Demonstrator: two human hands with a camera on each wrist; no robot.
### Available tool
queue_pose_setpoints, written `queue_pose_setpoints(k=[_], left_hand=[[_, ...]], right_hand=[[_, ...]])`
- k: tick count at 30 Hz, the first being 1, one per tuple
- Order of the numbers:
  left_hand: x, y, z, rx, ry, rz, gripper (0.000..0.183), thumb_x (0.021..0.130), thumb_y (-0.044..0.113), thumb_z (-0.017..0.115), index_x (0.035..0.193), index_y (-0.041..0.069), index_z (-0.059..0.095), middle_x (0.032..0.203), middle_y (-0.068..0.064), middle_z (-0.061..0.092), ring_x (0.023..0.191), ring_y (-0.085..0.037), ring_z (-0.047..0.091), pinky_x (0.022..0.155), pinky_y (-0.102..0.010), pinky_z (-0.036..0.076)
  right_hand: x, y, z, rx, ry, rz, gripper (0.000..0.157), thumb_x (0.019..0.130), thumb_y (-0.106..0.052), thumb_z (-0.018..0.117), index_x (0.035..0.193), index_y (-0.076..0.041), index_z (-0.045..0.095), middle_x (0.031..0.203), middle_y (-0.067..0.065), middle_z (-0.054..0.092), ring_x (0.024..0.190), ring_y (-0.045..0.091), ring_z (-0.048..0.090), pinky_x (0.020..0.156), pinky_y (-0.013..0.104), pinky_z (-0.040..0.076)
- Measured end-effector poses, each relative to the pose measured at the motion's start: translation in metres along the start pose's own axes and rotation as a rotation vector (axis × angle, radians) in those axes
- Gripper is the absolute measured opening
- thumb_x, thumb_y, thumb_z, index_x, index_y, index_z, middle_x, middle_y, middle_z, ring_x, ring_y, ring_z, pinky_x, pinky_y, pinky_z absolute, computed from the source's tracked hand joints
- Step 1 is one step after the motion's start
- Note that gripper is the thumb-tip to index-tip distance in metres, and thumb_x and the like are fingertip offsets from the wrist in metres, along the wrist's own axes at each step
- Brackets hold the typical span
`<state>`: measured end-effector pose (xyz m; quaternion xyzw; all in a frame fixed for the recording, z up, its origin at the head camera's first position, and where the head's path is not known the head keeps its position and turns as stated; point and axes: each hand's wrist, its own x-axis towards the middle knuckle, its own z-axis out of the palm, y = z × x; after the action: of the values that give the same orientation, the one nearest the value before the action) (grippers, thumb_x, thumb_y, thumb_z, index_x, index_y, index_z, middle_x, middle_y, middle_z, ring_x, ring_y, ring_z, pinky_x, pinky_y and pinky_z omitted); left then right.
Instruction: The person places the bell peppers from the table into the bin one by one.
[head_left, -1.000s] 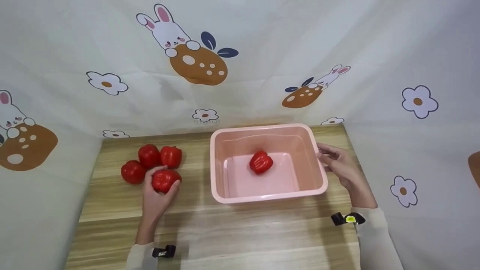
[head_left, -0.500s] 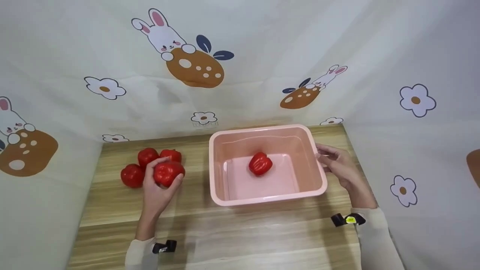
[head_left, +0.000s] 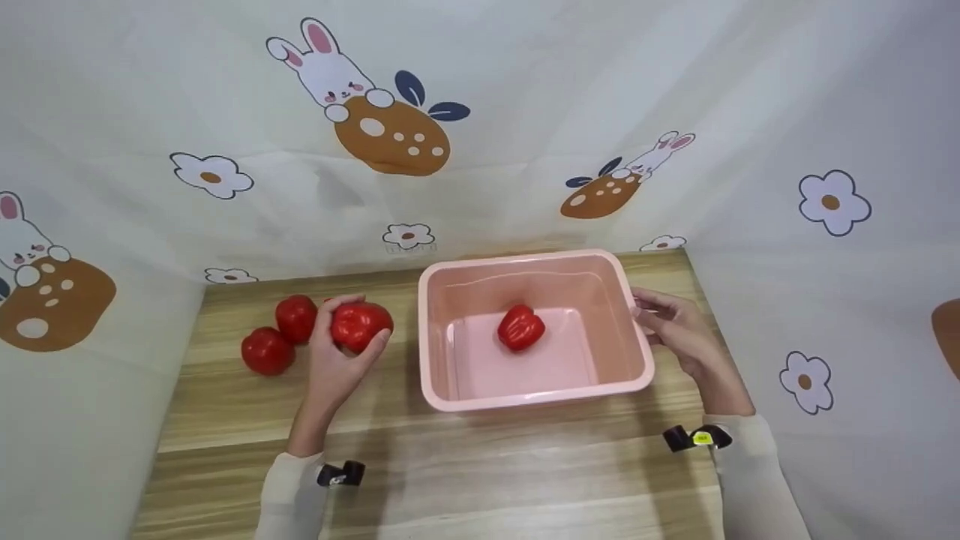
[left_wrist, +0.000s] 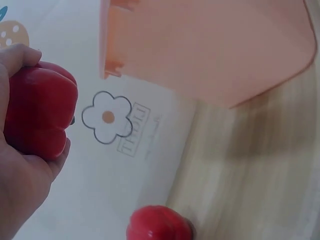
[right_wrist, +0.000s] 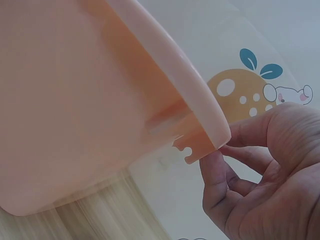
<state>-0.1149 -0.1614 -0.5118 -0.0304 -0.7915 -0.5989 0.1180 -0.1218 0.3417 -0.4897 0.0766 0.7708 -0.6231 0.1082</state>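
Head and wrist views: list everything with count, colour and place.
Table: one, brown, lower centre.
Tub: one, pink, table's right half.
Pepper in tub: one, red, on its floor.
Table peppers: three, red, left of tub, one mostly hidden in head view.
Held pepper: one, red, left hand.
Cloth: piece count unclear, pale, bunny and flower prints, around table.
Wrist cameras: two, black, one per sleeve.
Sleeves: two, pale, both arms.
Left hand: one, left of tub.
Right hand: one, pinching tub's right rim.

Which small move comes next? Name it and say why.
Probably carry the held red pepper rightward over the pink bin: the left hand grips it left of the bin, the right hand pinches the bin's right side, and another pepper lies inside.
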Motion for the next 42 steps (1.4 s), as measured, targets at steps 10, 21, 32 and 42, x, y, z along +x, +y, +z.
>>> queue_pose_setpoints(k=[10,21,32,42], left_hand=[[0.017,0.018,0.01,-0.013,-0.03,0.055,0.067,0.082,0.009,0.087,0.14,0.007,0.054,0.143,-0.008,0.063,0.131,-0.018,0.056,0.11,-0.055,0.052],[0.024,0.034,0.021,0.009,-0.085,0.053,0.07,0.083,0.015,0.089,0.142,0.012,0.052,0.146,-0.008,0.061,0.135,-0.023,0.054,0.11,-0.059,0.053],[0.037,0.051,0.031,0.005,-0.148,0.067,0.072,0.083,0.017,0.089,0.144,0.014,0.051,0.15,-0.005,0.058,0.138,-0.027,0.054,0.109,-0.059,0.056],[0.046,0.063,0.043,0.029,-0.22,0.063,0.071,0.084,0.021,0.088,0.144,0.016,0.05,0.148,-0.007,0.058,0.135,-0.03,0.056,0.107,-0.057,0.057]], right_hand=[[-0.002,0.0,-0.003,0.007,-0.004,-0.01,0.053,0.106,-0.013,0.064,0.154,0.003,0.05,0.119,0.001,0.068,0.092,0.006,0.073,0.075,0.026,0.065],[0.001,-0.001,-0.001,0.024,-0.019,-0.003,0.053,0.106,-0.013,0.063,0.154,0.005,0.049,0.117,-0.001,0.07,0.093,0.007,0.074,0.079,0.029,0.066],[0.0,0.003,-0.004,0.048,-0.022,-0.007,0.053,0.106,-0.01,0.062,0.154,0.005,0.047,0.113,-0.006,0.074,0.094,0.006,0.073,0.075,0.026,0.065],[0.003,0.002,-0.002,0.025,-0.023,0.001,0.053,0.105,-0.01,0.063,0.154,0.004,0.049,0.114,-0.003,0.071,0.092,0.006,0.073,0.076,0.026,0.065]])
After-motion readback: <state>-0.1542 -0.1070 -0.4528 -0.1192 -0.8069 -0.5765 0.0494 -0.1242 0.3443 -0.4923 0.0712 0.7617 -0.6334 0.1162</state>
